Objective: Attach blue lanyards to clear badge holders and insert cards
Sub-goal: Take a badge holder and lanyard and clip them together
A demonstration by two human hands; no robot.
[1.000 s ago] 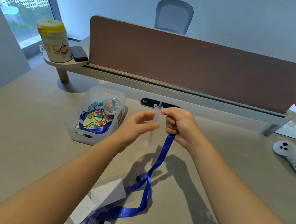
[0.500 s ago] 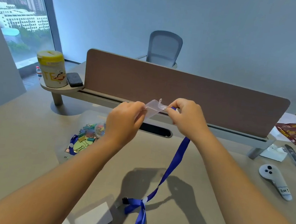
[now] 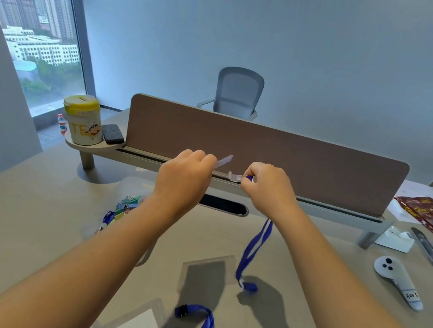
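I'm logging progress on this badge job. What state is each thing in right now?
left hand: raised, pinching the clear badge holder.
right hand: raised, gripping the lanyard's clear strap end.
blue lanyard: hanging from the right hand, not yet joined to the holder.
white card: flat on the desk, not inserted.

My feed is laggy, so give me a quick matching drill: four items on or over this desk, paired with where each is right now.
Things:
1. clear plastic badge holder
2. blue fabric lanyard
3. yellow-lidded round canister
4. white handheld controller

Places:
A. desk, far right
B. pinched in left hand
C. small round shelf, left
D. hanging from right hand

Pairs: 1-B, 2-D, 3-C, 4-A
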